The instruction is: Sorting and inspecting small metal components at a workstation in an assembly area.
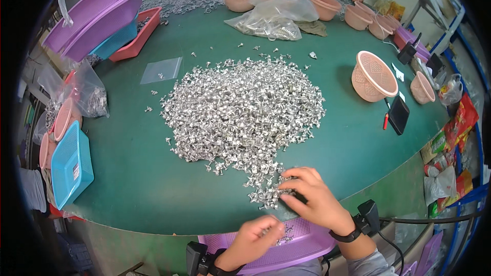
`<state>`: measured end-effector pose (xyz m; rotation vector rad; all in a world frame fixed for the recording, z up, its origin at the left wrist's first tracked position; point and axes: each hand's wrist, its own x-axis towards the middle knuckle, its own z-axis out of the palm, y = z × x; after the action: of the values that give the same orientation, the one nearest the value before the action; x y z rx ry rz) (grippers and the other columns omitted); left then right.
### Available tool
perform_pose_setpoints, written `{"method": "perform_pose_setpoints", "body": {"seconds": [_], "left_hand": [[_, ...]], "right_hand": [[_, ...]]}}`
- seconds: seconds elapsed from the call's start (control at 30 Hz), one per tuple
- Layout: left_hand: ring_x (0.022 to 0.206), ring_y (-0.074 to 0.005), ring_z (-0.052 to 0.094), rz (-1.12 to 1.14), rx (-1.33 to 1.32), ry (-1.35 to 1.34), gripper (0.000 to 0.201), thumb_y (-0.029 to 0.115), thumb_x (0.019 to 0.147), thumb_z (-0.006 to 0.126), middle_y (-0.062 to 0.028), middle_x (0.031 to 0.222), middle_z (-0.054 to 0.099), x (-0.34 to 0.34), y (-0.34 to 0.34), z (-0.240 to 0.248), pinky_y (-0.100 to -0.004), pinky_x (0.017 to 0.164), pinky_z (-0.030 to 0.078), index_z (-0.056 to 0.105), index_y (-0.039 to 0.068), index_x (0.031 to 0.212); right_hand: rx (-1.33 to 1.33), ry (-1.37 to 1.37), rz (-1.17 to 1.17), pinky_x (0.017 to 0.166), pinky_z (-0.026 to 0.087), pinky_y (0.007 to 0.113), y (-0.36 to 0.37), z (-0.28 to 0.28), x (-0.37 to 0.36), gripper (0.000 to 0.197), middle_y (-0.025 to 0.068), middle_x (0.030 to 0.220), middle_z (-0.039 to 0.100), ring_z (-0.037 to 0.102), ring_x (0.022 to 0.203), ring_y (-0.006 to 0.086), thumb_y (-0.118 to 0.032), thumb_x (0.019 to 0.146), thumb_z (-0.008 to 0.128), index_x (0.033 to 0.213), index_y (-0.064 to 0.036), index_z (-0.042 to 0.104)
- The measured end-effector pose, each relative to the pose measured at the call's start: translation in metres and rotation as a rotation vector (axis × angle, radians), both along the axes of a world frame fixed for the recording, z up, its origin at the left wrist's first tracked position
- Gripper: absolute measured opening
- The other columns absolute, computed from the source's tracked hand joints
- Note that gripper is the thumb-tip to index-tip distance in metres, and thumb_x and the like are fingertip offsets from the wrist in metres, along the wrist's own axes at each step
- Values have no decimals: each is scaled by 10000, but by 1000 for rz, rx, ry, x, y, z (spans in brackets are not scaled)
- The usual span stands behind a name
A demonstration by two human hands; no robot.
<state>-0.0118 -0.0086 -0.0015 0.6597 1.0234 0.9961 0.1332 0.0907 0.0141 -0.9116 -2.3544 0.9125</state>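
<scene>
A big heap of small silver metal parts point(245, 107) lies on the green table, and a narrow tongue of it runs toward me. My right hand point(313, 198) is at the near end of that tongue, its fingers curved and apart against the loose parts. Lower and to the left, my left hand point(257, 234) is closed, with a bit of silver metal showing between thumb and fingers. It hovers over a purple plastic basket point(307, 243) at the table's near edge. A few metal parts lie in this basket, partly hidden behind the hand.
A blue basket point(74, 166) stands at the left edge near pink bowls. Stacked purple baskets point(97, 13) tower at the far left. On the right are a pink bowl point(376, 76), a black flat case point(399, 115) and a red-handled tool point(385, 121). Plastic bags point(273, 13) lie far back; two people sit beyond.
</scene>
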Motion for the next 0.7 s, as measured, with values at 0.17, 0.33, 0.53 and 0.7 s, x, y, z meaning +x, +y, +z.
{"method": "perform_pose_setpoints", "body": {"seconds": [0.17, 0.33, 0.53, 0.7], "left_hand": [[733, -179, 525, -394, 603, 398, 104, 101, 765, 525, -76, 756, 543, 15, 2, 2, -265, 661, 398, 532, 6, 809], [740, -215, 533, -363, 665, 464, 116, 116, 753, 543, -85, 785, 556, 14, -2, -5, -290, 666, 417, 543, 18, 814], [643, -170, 528, -235, 598, 429, 107, 115, 740, 550, -69, 760, 544, 9, -4, -3, -245, 561, 407, 533, 26, 797], [646, -84, 486, 127, 397, 308, 174, -31, 699, 565, -58, 762, 514, 6, -4, -5, -195, 550, 388, 484, 6, 849]], "right_hand": [[14, 124, -257, 694, 366, 306, -14, -4, 12, 126, 70, 818, 523, 461, 793, 236, -57, 673, 591, 793, -54, 553], [50, 59, -152, 631, 368, 297, -28, -9, -2, 140, 38, 733, 499, 444, 726, 221, -76, 629, 630, 756, -73, 571], [-74, 121, -180, 581, 392, 257, -33, -12, -4, 127, 41, 691, 499, 473, 657, 173, -58, 646, 625, 753, -58, 556], [-866, 696, -254, 564, 401, 185, -44, -7, 10, 96, 76, 765, 552, 503, 680, 70, 39, 725, 542, 800, -5, 502]]}}
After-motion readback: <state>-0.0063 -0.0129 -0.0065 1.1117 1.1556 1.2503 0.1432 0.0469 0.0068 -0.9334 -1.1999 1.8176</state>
